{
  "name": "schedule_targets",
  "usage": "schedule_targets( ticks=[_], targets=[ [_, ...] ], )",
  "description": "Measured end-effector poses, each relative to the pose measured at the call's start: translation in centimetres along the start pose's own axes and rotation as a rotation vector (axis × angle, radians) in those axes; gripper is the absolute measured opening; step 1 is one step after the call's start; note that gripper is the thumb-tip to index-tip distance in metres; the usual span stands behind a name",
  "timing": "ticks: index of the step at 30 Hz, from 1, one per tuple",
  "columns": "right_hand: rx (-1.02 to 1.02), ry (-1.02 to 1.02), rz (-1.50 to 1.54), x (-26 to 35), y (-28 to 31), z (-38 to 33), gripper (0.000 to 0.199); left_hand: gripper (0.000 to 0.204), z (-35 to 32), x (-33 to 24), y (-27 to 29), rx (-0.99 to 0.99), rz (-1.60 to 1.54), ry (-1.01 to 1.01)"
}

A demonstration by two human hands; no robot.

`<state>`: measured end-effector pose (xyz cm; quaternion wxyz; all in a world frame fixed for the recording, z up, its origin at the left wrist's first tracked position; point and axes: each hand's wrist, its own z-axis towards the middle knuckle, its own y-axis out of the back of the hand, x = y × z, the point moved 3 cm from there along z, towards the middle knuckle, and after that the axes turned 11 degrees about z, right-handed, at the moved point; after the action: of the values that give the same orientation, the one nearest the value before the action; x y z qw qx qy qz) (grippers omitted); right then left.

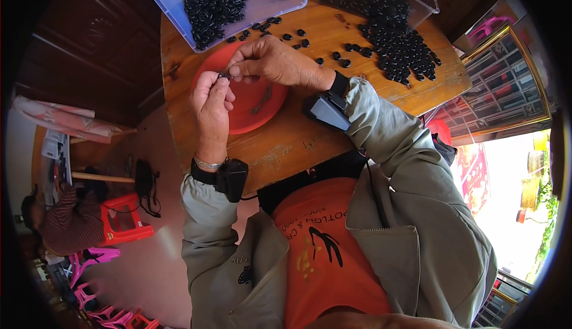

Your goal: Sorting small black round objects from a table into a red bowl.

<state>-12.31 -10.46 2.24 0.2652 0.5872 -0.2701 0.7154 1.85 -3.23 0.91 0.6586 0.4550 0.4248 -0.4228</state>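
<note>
Over the red plate [241, 120], my left hand [211, 105] and right hand [271, 64] both pinch one small black ring [224, 76] at the fingertips. I should keep both grips tight and low above the plate, so a slip lands there, not among the loose rings [399, 46] beyond it.

Daylight floods in from my right, where the doorway [512, 210] blows out to near white. My wooden table [298, 138] is evenly lit and sharp, with soft shadows under my hands. The fisheye bends straight edges outward, and the rim falls into black vignette.
</note>
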Motion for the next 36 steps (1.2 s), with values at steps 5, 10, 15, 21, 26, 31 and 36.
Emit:
schedule_targets(
  ticks=[5, 10, 15, 21, 26, 31, 36],
  targets=[
    [-0.052, 0.055, 0.1, 0.5, -0.06, -0.21, 0.015, 0.013, -0.06, -0.04, -0.23, 0.02, 0.033, -0.007],
    [-0.012, 0.065, 0.108, 0.15, -0.24, -0.13, 0.015, 0.013, -0.07, -0.13, -0.05, 0.013, 0.031, -0.02],
    [-0.009, 0.043, 0.072, 0.12, -0.21, -0.2, 0.016, 0.013, -0.08, -0.1, -0.08, 0.011, 0.023, -0.018],
    [-0.035, 0.083, -0.07, 0.4, -0.26, -0.2, 0.018, 0.012, -0.12, -0.29, -0.09, 0.005, 0.027, -0.013],
    [-0.054, 0.151, -0.13, 0.5, 0.08, -0.13, 0.019, 0.012, -0.16, -0.32, -0.11, 0.017, 0.061, -0.018],
    [-0.06, 0.164, -0.23, 0.59, -0.25, -0.17, 0.018, 0.012, -0.16, -0.07, -0.07, 0.023, 0.066, -0.006],
    [-0.089, 0.214, -0.31, 0.58, -0.29, -0.2, 0.018, 0.012, -0.14, -0.07, -0.2, 0.005, 0.071, -0.021]
  ],
)
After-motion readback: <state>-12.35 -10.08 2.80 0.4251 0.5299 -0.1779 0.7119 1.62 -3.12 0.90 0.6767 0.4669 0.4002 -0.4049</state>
